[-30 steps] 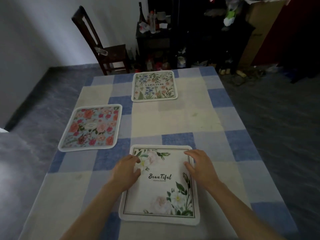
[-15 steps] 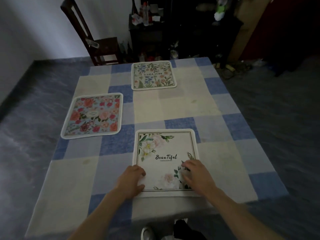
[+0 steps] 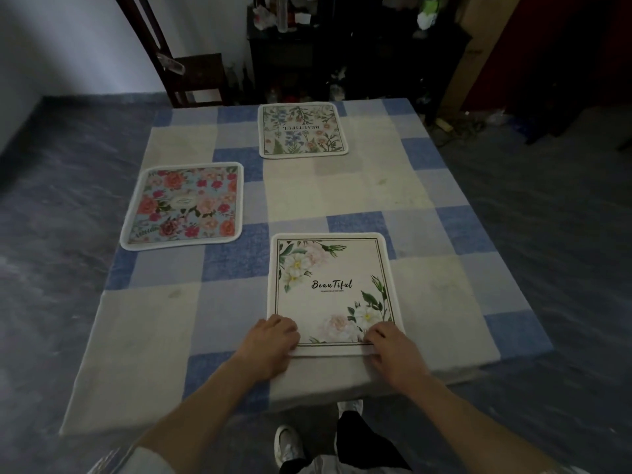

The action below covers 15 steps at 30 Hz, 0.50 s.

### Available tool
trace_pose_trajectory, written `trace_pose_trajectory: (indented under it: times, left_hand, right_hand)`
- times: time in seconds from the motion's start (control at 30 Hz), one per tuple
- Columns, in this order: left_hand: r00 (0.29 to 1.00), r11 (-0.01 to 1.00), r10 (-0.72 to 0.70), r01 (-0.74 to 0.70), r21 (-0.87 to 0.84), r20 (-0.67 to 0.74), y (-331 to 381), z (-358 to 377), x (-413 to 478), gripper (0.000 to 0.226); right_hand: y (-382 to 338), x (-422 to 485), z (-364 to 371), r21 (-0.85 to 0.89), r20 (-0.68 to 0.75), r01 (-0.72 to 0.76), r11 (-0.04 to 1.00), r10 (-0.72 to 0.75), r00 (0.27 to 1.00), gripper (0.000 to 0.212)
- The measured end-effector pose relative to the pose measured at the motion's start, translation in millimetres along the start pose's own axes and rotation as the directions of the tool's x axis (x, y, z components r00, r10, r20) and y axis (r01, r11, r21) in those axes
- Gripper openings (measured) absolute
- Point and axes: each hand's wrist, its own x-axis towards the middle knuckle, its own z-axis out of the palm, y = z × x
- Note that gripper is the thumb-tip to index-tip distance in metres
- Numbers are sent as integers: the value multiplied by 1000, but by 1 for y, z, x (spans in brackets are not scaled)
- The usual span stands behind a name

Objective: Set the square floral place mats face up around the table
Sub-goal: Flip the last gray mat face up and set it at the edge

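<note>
Three floral place mats lie face up on the checked tablecloth (image 3: 444,234). The white "Beautiful" mat (image 3: 331,289) is nearest me, close to the front edge. My left hand (image 3: 270,347) pinches its near left corner and my right hand (image 3: 393,350) pinches its near right corner, fingers curled over the mat's edge. A pink-and-red rose mat (image 3: 186,205) rests at the table's left side. A mat with blue and green flowers (image 3: 302,130) sits at the far side, its lettering upside down to me.
A dark wooden chair (image 3: 184,63) stands beyond the far left corner. Behind the table are a dark cluttered cabinet (image 3: 284,46) and a tall cardboard box (image 3: 475,53). My feet (image 3: 287,446) show below the front edge. Grey floor surrounds the table.
Both hands slid back from the middle of the white mat to its near corners and now grip its edge. My head drew back, so the table's front edge came into view.
</note>
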Motion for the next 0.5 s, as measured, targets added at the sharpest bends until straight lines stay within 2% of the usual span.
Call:
trace_pose_trajectory:
  times: [0.17, 0.27, 0.5]
  left_hand:
    - [992, 1000, 25, -24, 6, -121, 3, -8, -13, 15]
    - [976, 999, 35, -40, -16, -215, 6, -6, -21, 20]
    - [954, 992, -22, -15, -122, -299, 18, 5, -33, 19]
  right_hand:
    - [5, -6, -3, -102, 21, -14, 995, 16, 1000, 42]
    - [5, -10, -2, -120, 5, -71, 990, 72, 997, 41]
    - [2, -13, -3, -83, -21, -113, 990, 111, 994, 35]
